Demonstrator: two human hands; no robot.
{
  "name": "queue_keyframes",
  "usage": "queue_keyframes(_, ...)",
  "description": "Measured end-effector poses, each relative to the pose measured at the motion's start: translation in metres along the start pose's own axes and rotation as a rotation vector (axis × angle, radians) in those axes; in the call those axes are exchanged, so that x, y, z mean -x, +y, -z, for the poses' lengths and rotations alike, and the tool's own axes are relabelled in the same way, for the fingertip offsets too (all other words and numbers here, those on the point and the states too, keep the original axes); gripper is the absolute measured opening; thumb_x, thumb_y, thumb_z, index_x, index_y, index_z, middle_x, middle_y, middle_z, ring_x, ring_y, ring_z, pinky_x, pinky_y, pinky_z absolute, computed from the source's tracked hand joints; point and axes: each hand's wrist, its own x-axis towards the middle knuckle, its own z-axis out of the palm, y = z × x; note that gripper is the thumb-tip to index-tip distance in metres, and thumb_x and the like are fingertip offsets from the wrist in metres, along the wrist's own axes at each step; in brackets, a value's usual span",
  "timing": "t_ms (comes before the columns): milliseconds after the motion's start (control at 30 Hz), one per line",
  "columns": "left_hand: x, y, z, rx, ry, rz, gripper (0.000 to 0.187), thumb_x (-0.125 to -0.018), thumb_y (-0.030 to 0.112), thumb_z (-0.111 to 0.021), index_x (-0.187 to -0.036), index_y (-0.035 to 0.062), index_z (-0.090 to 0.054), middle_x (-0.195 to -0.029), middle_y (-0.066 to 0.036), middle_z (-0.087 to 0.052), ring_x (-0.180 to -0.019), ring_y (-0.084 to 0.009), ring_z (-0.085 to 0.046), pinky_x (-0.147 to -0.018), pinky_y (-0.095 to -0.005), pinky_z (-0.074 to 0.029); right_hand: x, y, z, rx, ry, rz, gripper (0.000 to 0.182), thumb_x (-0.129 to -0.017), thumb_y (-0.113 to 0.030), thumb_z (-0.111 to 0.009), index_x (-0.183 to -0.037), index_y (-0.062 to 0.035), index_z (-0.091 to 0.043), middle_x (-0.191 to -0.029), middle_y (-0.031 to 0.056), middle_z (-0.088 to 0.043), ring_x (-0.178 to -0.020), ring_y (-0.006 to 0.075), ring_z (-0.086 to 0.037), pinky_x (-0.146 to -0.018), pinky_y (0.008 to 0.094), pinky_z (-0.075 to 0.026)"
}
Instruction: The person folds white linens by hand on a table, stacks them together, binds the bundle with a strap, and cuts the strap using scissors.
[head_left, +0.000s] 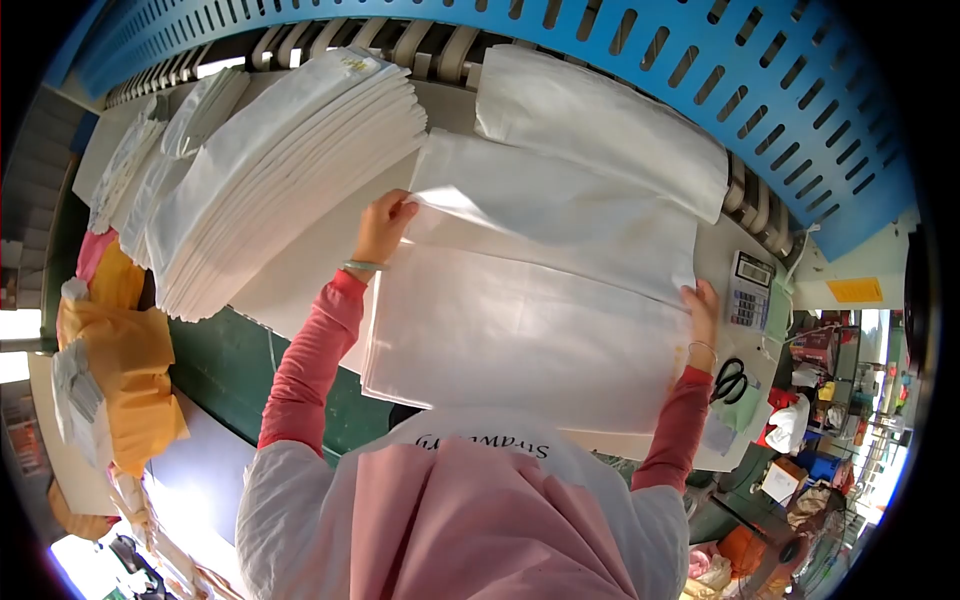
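Observation:
A white cloth sheet (550, 220) stretches between my two hands over the table. My left hand (383, 225) is closed in a pinch on its left edge, where a corner lifts and catches the light. At the right edge, the fingers of my right hand (703, 308) are closed round the same sheet. Below it, closer to my body, lies a flat stack of white cloth (520, 340) with several layers showing at its left side. Farther back, another folded white cloth (600, 120) lies against the machine's rollers.
A tall fanned stack of white cloth (290, 180) stands on the left. To the right are a calculator (750, 290) and black-handled scissors (729, 381). A blue slotted guard (700, 70) spans the back. Orange cloth (125, 350) hangs at the far left.

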Motion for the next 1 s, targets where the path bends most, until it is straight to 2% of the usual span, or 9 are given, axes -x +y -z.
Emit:
queue_keyframes(133,-0.014,-0.056,-0.006,-0.081,-0.084,0.302,0.022,-0.074,0.018,-0.063,-0.083,-0.0024,-0.059,-0.063,-0.006,-0.056,-0.055,-0.016,-0.049,-0.054,-0.0303,-0.042,-0.007,0.021,0.005,0.064,0.003,0.019,0.027,-0.077,-0.009,-0.065,-0.1,0.0025,-0.058,-0.078,0.0,-0.058,-0.067,0.0072,-0.051,-0.058,0.0213,-0.04)
queue_keyframes(333,-0.02,-0.043,-0.006,-0.129,-0.002,0.249,0.029,-0.073,0.017,-0.065,-0.096,0.0002,-0.058,-0.07,-0.009,-0.06,-0.063,-0.0193,-0.058,-0.058,-0.0315,-0.046,-0.013,0.018,0.0,0.323,0.089,0.078,0.03,-0.071,-0.012,-0.064,-0.097,0.0013,-0.059,-0.074,0.0039,-0.059,-0.063,0.0115,-0.052,-0.057,0.0252,-0.043)
queue_keyframes(433,-0.022,-0.063,-0.001,-0.061,-0.072,0.288,0.034,-0.073,0.02,-0.068,-0.097,-0.0007,-0.057,-0.074,-0.01,-0.06,-0.066,-0.0185,-0.058,-0.058,-0.031,-0.046,-0.011,0.01,-0.004,0.43,0.123,0.07,0.032,-0.069,-0.016,-0.066,-0.096,0.0008,-0.059,-0.073,0.0055,-0.059,-0.062,0.0137,-0.053,-0.058,0.0271,-0.044)
queue_keyframes(533,-0.008,-0.062,0.004,-0.015,-0.027,0.277,0.033,-0.074,0.026,-0.072,-0.089,-0.0009,-0.059,-0.069,-0.008,-0.059,-0.063,-0.0163,-0.057,-0.056,-0.0293,-0.045,-0.007,0.011,-0.001,0.405,0.161,0.083,0.031,-0.069,-0.021,-0.067,-0.09,0.001,-0.059,-0.071,0.0063,-0.058,-0.06,0.0147,-0.052,-0.057,0.0287,-0.043)
queue_keyframes(633,0.006,-0.041,0.019,-0.063,-0.197,0.358,0.032,-0.074,0.03,-0.073,-0.076,0.0001,-0.061,-0.06,-0.006,-0.056,-0.056,-0.0139,-0.054,-0.051,-0.028,-0.042,0.001,0.013,0.003,0.45,0.175,0.073,0.031,-0.07,-0.026,-0.067,-0.08,0.0016,-0.057,-0.065,0.0075,-0.055,-0.058,0.0155,-0.051,-0.056,0.0304,-0.042)
queue_keyframes(667,0.008,-0.023,0.022,-0.086,-0.232,0.391,0.034,-0.075,0.031,-0.072,-0.064,0.0013,-0.058,-0.054,-0.004,-0.053,-0.049,-0.012,-0.049,-0.047,-0.0273,-0.039,0.004,0.007,0.002,0.485,0.172,0.061,0.033,-0.071,-0.029,-0.067,-0.077,0.0018,-0.056,-0.063,0.0081,-0.054,-0.057,0.0159,-0.05,-0.055,0.0311,-0.042)
queue_keyframes(767,0.009,-0.021,0.02,-0.073,-0.275,0.374,0.038,-0.075,0.03,-0.072,-0.06,0.0018,-0.051,-0.051,-0.002,-0.048,-0.047,-0.0111,-0.046,-0.044,-0.0284,-0.037,0.012,-0.01,-0.003,0.558,0.173,0.05,0.039,-0.072,-0.034,-0.067,-0.07,0.002,-0.051,-0.059,0.0108,-0.049,-0.055,0.0167,-0.048,-0.054,0.0331,-0.04)
queue_keyframes(967,0.011,-0.021,0.012,0.157,-0.196,0.471,0.042,-0.076,0.023,-0.072,-0.054,0.0069,-0.039,-0.051,0.002,-0.038,-0.046,-0.0086,-0.039,-0.041,-0.0269,-0.031,0.006,-0.005,-0.004,0.625,0.13,0.029,0.045,-0.074,-0.04,-0.064,-0.069,0.0026,-0.048,-0.064,0.0194,-0.049,-0.059,0.0293,-0.048,-0.057,0.0389,-0.039)
queue_keyframes(1000,0.011,-0.023,0.012,0.156,-0.193,0.477,0.042,-0.076,0.022,-0.071,-0.053,0.0078,-0.039,-0.051,0.002,-0.038,-0.046,-0.0082,-0.039,-0.041,-0.0265,-0.03,0.007,-0.008,-0.005,0.61,0.114,0.001,0.046,-0.074,-0.041,-0.063,-0.071,0.003,-0.048,-0.068,0.0211,-0.05,-0.063,0.0349,-0.046,-0.06,0.0406,-0.039)
